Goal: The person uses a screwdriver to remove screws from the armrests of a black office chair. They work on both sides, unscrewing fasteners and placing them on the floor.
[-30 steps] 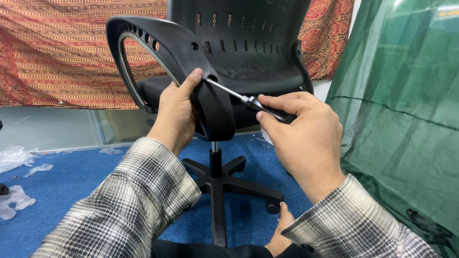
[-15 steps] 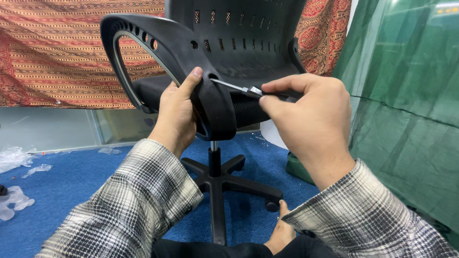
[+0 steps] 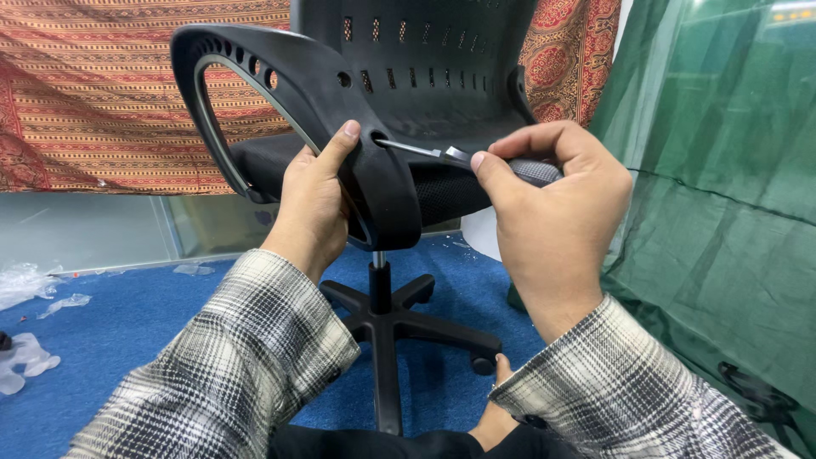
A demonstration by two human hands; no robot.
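Head view. Black plastic office chair (image 3: 425, 76) stands on its five-star base (image 3: 387, 327) on blue carpet (image 3: 127, 340); slotted backrest faces the camera.

Left hand (image 3: 314, 200): curled round the lower stem of the black looped plastic armrest (image 3: 280, 85), thumb stretched up along the stem, tip just beside a round screw hole. Fingers wrap behind the stem, out of sight.

Right hand (image 3: 552, 204): closed round the dark textured handle of a screwdriver with a bright metal shaft (image 3: 425, 151). Index and thumb pinch the handle near its front end. Shaft runs left, slightly upward; its tip sits in the armrest hole next to the left thumb.

Both sleeves are black-and-white plaid. A bare foot (image 3: 501, 408) shows at the bottom edge, just beside a caster of the base.

Surroundings: red-and-orange patterned cloth (image 3: 102, 85) hangs behind the chair, left and upper right. Green translucent sheet (image 3: 722, 170) drapes down the right side. Crumpled clear plastic wrapping (image 3: 30, 280) lies on the carpet at far left, well apart from the chair; more clear scraps (image 3: 25, 357) below it. No label can be made out on any wrapping.
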